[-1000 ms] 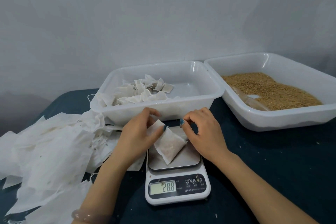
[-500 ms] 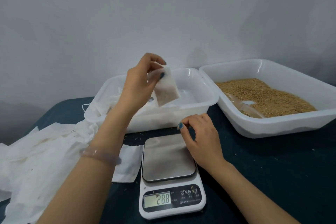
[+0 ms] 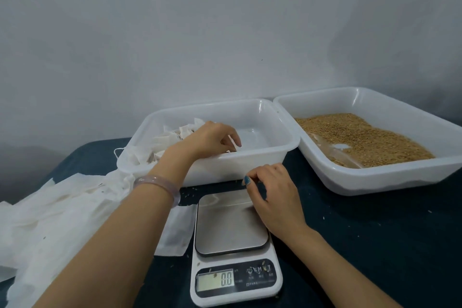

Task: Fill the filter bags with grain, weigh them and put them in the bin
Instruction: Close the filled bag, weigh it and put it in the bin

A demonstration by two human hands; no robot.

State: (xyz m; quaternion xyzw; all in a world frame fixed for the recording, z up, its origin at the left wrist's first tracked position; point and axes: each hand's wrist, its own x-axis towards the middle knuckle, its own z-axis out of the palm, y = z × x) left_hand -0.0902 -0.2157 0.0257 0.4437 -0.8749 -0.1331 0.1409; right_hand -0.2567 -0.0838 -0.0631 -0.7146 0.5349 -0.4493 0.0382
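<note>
Reaching into the left bin with the left hand, the person is curling the fingers downward over the bin's floor. A thin white edge is showing between them, but whether they are pinching a bag cannot be told. Filled bags are lying heaped in that bin's left half, overlapping too much to count. One bracelet is sitting on the left wrist.

The right hand is hovering at the far right corner of the one scale. Its fingers are curling in, with the thumb tip against the forefinger and nothing visible between them. The scale's steel plate is showing bare, and its display is reading 0.0.

Two white bins are standing side by side at the back of the dark tabletop. The right bin is holding loose grain, with one clear plastic piece lying in it. One flat empty bag is lying just beside the scale's left edge. A loose pile of white empty bags is spreading across the tabletop's left side.
</note>
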